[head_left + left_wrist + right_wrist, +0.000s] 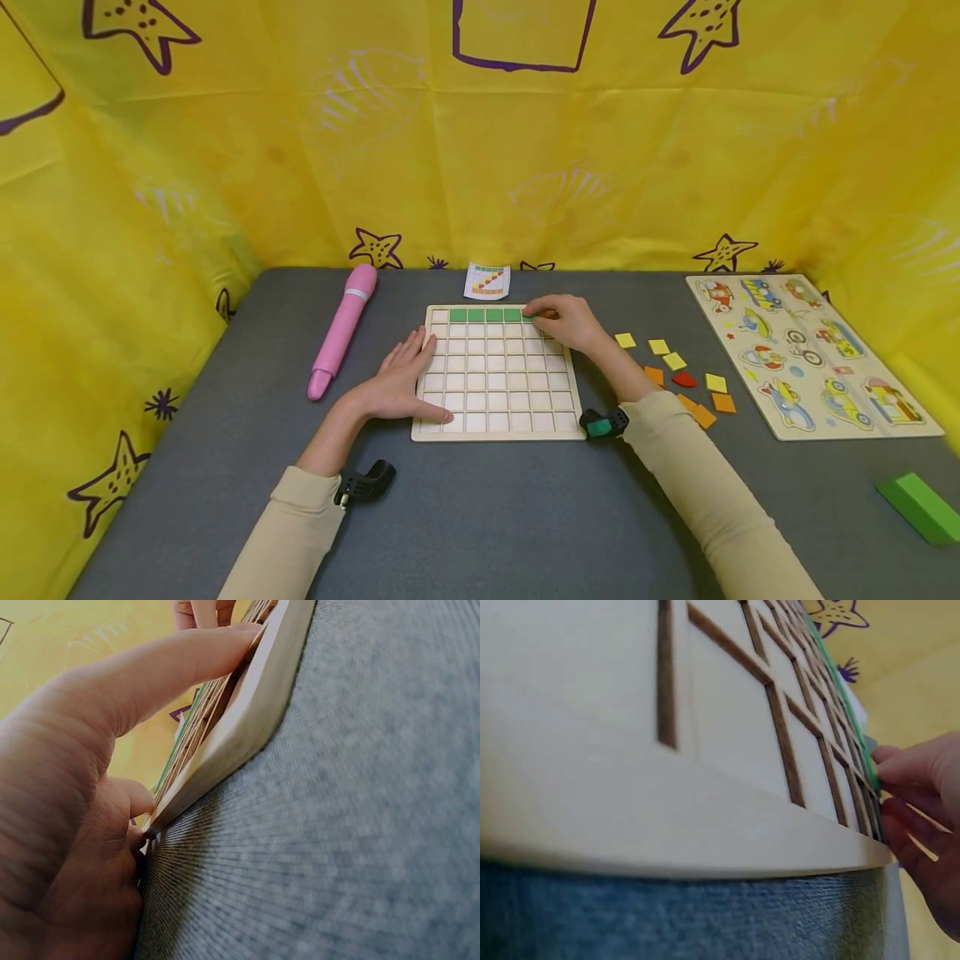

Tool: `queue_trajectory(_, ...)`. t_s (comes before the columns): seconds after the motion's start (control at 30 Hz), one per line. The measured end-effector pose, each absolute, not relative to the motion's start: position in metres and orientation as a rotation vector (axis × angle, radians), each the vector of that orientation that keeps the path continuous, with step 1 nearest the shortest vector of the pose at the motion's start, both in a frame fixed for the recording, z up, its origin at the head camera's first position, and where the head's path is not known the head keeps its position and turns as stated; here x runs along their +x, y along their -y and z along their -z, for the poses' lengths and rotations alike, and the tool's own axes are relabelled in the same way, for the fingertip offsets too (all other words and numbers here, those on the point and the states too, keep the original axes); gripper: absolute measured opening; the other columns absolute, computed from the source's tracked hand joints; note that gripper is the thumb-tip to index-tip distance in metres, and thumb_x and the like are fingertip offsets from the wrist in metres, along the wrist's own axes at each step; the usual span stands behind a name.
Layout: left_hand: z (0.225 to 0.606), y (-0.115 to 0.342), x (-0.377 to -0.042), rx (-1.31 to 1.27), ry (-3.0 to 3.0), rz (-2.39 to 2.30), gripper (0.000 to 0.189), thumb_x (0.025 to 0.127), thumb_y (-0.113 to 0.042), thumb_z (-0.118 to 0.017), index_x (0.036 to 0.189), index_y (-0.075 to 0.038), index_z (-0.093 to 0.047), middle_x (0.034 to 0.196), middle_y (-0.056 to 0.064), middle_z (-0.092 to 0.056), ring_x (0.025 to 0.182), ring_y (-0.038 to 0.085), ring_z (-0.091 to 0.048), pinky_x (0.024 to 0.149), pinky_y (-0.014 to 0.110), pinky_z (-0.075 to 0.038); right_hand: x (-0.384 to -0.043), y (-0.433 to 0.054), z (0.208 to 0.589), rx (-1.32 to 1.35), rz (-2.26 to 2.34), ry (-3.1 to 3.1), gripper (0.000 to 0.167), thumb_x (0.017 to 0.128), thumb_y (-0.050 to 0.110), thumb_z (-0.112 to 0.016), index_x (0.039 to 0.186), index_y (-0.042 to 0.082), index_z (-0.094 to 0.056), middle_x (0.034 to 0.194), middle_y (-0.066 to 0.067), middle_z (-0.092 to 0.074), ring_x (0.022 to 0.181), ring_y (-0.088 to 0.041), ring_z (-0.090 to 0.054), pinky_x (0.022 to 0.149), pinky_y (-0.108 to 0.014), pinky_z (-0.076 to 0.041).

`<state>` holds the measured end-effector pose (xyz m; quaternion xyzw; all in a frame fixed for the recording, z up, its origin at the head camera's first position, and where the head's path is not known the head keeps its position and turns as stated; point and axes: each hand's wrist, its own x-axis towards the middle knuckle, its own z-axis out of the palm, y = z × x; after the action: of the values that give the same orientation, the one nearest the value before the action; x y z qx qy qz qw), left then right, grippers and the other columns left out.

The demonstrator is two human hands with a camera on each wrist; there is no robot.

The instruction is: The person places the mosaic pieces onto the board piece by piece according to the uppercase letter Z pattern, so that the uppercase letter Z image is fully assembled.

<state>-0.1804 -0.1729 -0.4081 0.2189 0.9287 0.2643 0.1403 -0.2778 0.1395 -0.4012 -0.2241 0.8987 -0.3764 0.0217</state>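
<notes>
A wooden grid board (498,437) lies flat on the table, with several green square tiles (476,316) set in its far row. My left hand (393,386) rests on the board's left side, fingers spread along the edge and thumb over the near-left corner. In the left wrist view that thumb (187,660) touches the board's rim. At the far-right part of the board, my right hand (567,322) pinches a green tile (528,317) at the far row, mostly covered by the fingertips. The right wrist view shows those fingers (915,765) close against the row's green edge.
A small printed pattern card (487,282) lies behind the board. Loose yellow tiles (674,362), orange tiles (703,417) and a red piece (684,379) lie to the right. Farther right are a picture puzzle (813,358) and a green block (918,507). A pink stick (341,333) lies left.
</notes>
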Motion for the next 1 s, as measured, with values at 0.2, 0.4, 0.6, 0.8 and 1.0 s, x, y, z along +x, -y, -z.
queue_trajectory(0.2,0.409,0.171,-0.181,0.645,-2.683,-0.775,0.127,0.07,-0.059,-0.078,0.155,-0.001,-0.006,0.161,0.017,0.011,0.148,0.029,0.01,0.116,0.05,0.002,-0.266,-0.157,0.395,-0.671,1.224,-2.789,0.029,0.097,0.006,-0.055,0.124,0.006,-0.066,0.13,-0.014,-0.061,0.109,-0.032,-0.061,0.087,-0.045,-0.051)
queue_trajectory(0.4,0.411,0.172,-0.181,0.64,-2.686,-0.788,0.127,0.069,-0.06,-0.078,0.156,-0.001,-0.006,0.161,0.017,0.011,0.148,0.03,0.01,0.116,0.051,0.002,-0.253,-0.193,0.384,-0.538,1.251,-2.845,0.026,0.099,0.01,-0.054,0.121,0.005,-0.067,0.122,-0.015,-0.065,0.109,-0.033,-0.06,0.089,-0.048,-0.05)
queue_trajectory(0.6,0.412,0.174,-0.181,0.626,-2.69,-0.793,0.127,0.069,-0.061,-0.078,0.156,-0.002,-0.006,0.162,0.017,0.009,0.148,0.031,0.009,0.116,0.051,0.002,-0.242,-0.236,0.376,-0.437,1.108,-2.853,0.029,0.101,0.017,-0.053,0.123,0.003,-0.065,0.121,-0.017,-0.065,0.107,-0.034,-0.059,0.085,-0.048,-0.05)
queue_trajectory(0.8,0.412,0.173,-0.182,0.625,-2.688,-0.788,0.127,0.069,-0.061,-0.078,0.156,-0.002,-0.006,0.162,0.017,0.009,0.148,0.032,0.009,0.116,0.051,0.003,-0.232,-0.26,0.371,-0.453,0.924,-2.852,0.026,0.098,0.009,-0.056,0.12,-0.001,-0.065,0.116,-0.019,-0.066,0.103,-0.034,-0.06,0.086,-0.048,-0.049)
queue_trajectory(1.0,0.411,0.172,-0.182,0.63,-2.689,-0.791,0.127,0.07,-0.062,-0.077,0.156,-0.002,-0.005,0.161,0.017,0.01,0.148,0.031,0.009,0.116,0.051,0.003,-0.226,-0.27,0.363,-0.566,0.768,-2.727,0.023,0.09,0.011,-0.068,0.111,0.003,-0.069,0.1,-0.007,-0.069,0.086,-0.022,-0.06,0.077,-0.038,-0.049)
